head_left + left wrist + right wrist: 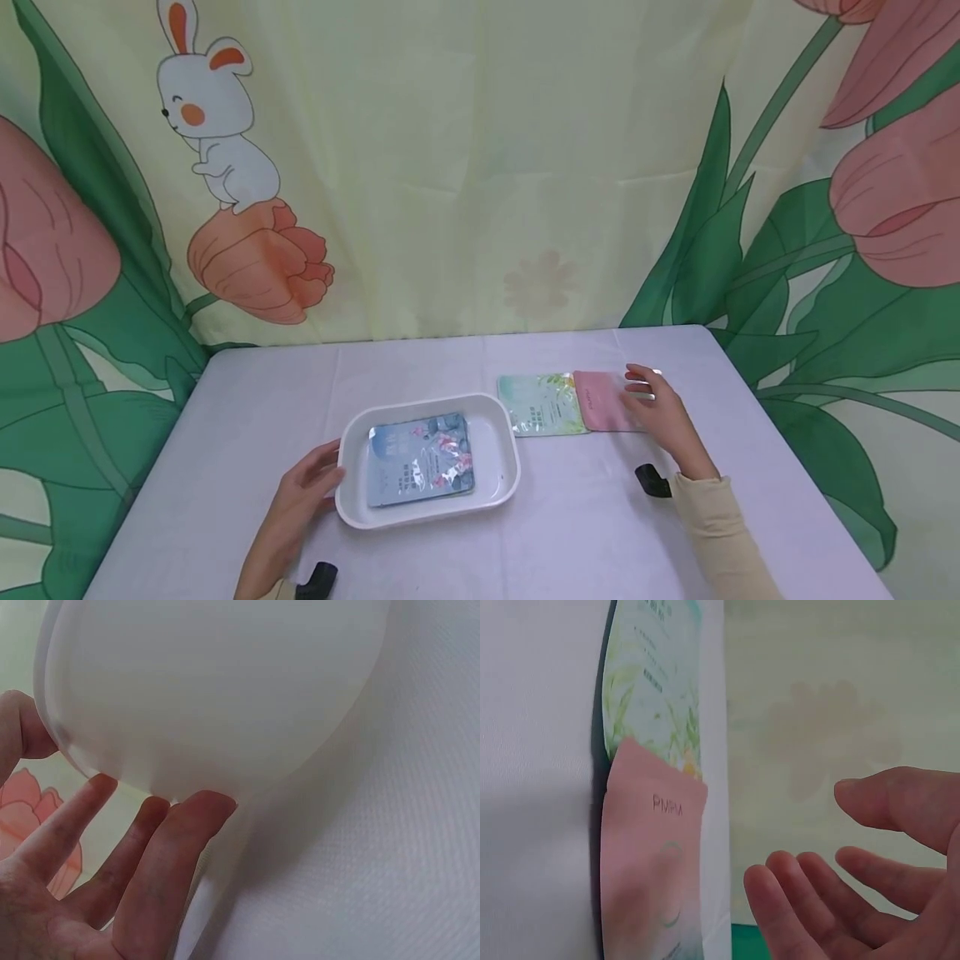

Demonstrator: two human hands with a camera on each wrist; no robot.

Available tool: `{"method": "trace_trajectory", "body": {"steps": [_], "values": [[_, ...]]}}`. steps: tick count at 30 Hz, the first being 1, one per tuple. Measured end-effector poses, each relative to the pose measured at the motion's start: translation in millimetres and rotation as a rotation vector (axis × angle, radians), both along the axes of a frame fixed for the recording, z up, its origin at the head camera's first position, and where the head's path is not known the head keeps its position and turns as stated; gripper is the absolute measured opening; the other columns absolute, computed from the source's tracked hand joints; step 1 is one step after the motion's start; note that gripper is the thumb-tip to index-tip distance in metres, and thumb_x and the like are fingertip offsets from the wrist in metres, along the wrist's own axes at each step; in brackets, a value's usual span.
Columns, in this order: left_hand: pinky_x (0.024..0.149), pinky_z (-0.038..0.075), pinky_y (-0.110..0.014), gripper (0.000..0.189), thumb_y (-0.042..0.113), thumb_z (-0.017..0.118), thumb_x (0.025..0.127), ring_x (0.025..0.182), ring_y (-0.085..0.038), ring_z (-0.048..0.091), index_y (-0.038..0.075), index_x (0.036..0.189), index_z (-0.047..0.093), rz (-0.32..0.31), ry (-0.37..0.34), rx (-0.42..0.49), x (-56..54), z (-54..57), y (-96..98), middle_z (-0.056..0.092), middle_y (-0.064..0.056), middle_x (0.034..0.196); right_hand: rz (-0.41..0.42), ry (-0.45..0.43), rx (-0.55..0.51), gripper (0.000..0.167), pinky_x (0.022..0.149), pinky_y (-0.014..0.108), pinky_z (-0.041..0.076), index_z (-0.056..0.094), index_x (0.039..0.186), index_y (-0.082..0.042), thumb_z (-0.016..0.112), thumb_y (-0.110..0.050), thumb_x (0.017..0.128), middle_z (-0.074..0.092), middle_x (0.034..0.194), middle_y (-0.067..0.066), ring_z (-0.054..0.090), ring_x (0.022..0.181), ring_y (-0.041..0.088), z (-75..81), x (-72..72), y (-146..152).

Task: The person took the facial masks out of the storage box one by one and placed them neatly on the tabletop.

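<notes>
On the worktop (570,533), noted white tray (492,450) lying lengthwise left to right, pinched at left end by left hand (302,490). Noted right hand (663,417), loosely spread, above pink packet (598,407), partly hiding it.

We see a table (585,533) covered by a plain white cloth (262,400) with faint creases and rounded far corners. On it we find a white, rounded-rectangular tray (495,450) with a raised rim, set near the middle and a little askew. Just beside the tray's far right corner, we see a pale green, leaf-printed sachet (536,408) lying flat; a pink sachet (598,406) lies to its right, its end overlapping the green one.
</notes>
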State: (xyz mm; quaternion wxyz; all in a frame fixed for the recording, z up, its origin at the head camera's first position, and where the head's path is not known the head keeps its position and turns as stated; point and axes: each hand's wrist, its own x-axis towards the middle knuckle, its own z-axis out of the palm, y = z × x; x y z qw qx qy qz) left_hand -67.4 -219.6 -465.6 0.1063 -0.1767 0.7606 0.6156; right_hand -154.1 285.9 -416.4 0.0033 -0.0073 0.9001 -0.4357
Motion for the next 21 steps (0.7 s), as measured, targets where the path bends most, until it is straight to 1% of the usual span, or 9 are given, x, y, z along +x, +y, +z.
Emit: {"method": "trace_trajectory", "body": {"steps": [3, 7, 11, 14, 18, 21], "values": [[0.088, 0.058, -0.037, 0.061, 0.032, 0.067, 0.094, 0.131, -0.034, 0.051, 0.017, 0.148, 0.044, -0.003, 0.009, 0.001, -0.4, 0.9, 0.7, 0.045, -0.015, 0.149, 0.028, 0.009, -0.018, 0.055, 0.106, 0.058, 0.043, 0.034, 0.147, 0.006, 0.056, -0.008, 0.100, 0.045, 0.141, 0.029, 0.048, 0.128, 0.045, 0.7, 0.9, -12], [0.088, 0.058, -0.038, 0.061, 0.032, 0.067, 0.094, 0.132, -0.035, 0.050, 0.016, 0.148, 0.044, -0.004, 0.019, 0.005, -0.7, -0.7, 0.9, 0.045, -0.015, 0.149, 0.070, 0.036, -0.053, 0.053, 0.105, 0.058, 0.044, 0.036, 0.146, 0.006, 0.057, -0.007, 0.099, 0.047, 0.140, 0.029, 0.050, 0.126, 0.044, -0.4, 2.7, -28], [0.088, 0.058, -0.038, 0.060, 0.032, 0.067, 0.094, 0.132, -0.035, 0.051, 0.017, 0.147, 0.045, -0.001, 0.022, 0.003, -0.5, -1.8, 0.3, 0.046, -0.014, 0.149, 0.100, 0.040, -0.078, 0.053, 0.103, 0.056, 0.046, 0.039, 0.144, 0.005, 0.060, -0.008, 0.097, 0.051, 0.138, 0.027, 0.053, 0.123, 0.041, 1.9, 5.0, -47], [0.088, 0.058, -0.037, 0.059, 0.033, 0.067, 0.094, 0.131, -0.034, 0.051, 0.017, 0.146, 0.045, 0.001, 0.024, 0.004, -0.1, -1.8, -0.2, 0.046, -0.014, 0.149, 0.112, 0.044, -0.078, 0.053, 0.102, 0.054, 0.048, 0.041, 0.144, 0.004, 0.062, -0.008, 0.096, 0.053, 0.135, 0.026, 0.056, 0.120, 0.039, 4.1, 6.5, -61], [0.088, 0.058, -0.037, 0.059, 0.032, 0.068, 0.094, 0.131, -0.034, 0.051, 0.017, 0.146, 0.046, 0.003, 0.025, 0.007, 0.7, -1.7, -0.7, 0.046, -0.013, 0.148, 0.138, 0.077, -0.067, 0.053, 0.099, 0.053, 0.050, 0.043, 0.142, 0.005, 0.064, -0.006, 0.095, 0.056, 0.131, 0.027, 0.059, 0.116, 0.038, 4.4, 8.0, -75], [0.088, 0.058, -0.037, 0.059, 0.032, 0.067, 0.094, 0.131, -0.034, 0.052, 0.017, 0.146, 0.046, 0.003, 0.024, 0.005, 1.3, -1.2, -1.0, 0.047, -0.014, 0.148, 0.168, 0.084, -0.058, 0.053, 0.098, 0.052, 0.051, 0.044, 0.141, 0.004, 0.064, -0.008, 0.095, 0.057, 0.131, 0.026, 0.060, 0.115, 0.037, 4.0, 9.5, -84]]}}
